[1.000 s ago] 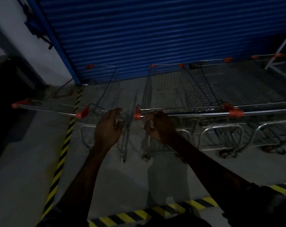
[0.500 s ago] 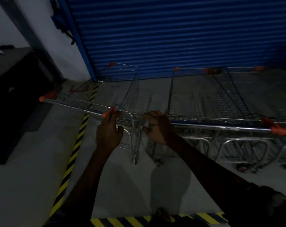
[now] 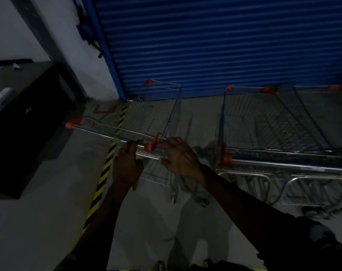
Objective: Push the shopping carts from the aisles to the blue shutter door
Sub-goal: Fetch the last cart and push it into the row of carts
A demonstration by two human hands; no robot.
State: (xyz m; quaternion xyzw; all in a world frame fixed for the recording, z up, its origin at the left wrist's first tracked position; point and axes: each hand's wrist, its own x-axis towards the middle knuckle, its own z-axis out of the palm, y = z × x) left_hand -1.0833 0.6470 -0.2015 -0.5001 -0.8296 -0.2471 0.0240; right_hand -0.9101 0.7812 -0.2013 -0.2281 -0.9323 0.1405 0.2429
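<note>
A wire shopping cart [image 3: 158, 114] with orange corner caps stands slantwise before the blue shutter door [image 3: 205, 45]. Its handle bar [image 3: 107, 133] runs from the upper left down to an orange cap by my hands. My left hand [image 3: 127, 163] grips the right end of that handle. My right hand [image 3: 179, 157] holds the cart's rear wire frame just right of the cap, fingers curled over it. A row of nested carts [image 3: 267, 124] stands to the right against the shutter, its handle [image 3: 283, 165] apart from my right hand.
A yellow-and-black floor stripe [image 3: 105, 169] runs under the cart's left side. A dark cabinet [image 3: 25, 130] and a white wall [image 3: 68, 55] close off the left. Bare grey floor [image 3: 146, 231] lies below my arms.
My right hand left the end of the right-hand row's handle and now holds the left cart. The left cart has swung apart from the row. My view has turned left.
</note>
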